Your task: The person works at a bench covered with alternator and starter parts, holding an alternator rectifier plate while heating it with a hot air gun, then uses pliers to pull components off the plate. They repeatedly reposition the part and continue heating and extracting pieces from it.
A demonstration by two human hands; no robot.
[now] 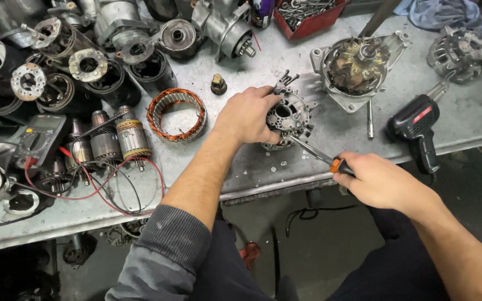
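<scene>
Two bare hands were at work over a grey metal desk (pixel 235 72) crowded with motor parts. Left hand (pixel 245 115): laid over a small alternator end housing (pixel 289 118), its fingers curled down around the left side of that housing and pinching it against the desk. Housing: grey cast metal, ribbed and holed, lying near the front edge of the desk, roughly midway along it. Right hand (pixel 379 179): hung just off the front edge, its fingers pressed together in a fist around the orange-collared handle of a screwdriver (pixel 314 152). Screwdriver: shaft slanted up and left, tip at the lower rim of the housing, touching it as far as could be told.

Other items on the desk:
- Copper-wound stator ring (pixel 176 115), lying flat, left of the housing and apart from it.
- Alternator half with rotor (pixel 358 67), behind and right of the housing, toward the back edge.
- Black soldering gun (pixel 418 129), near the front edge on the right, its grip overhanging.
- Loose bolt (pixel 370 119), between the rotor half and the soldering gun.
- Red tray of bolts (pixel 308 14), at the back edge.
- Multimeter (pixel 39 139), toward the left end, with red and black leads (pixel 107 189) looped toward the front edge.
- Two wound armatures (pixel 119 134), standing upright beside the multimeter.
- Several black motor casings (pixel 93 72), massed at the back left corner.
</scene>
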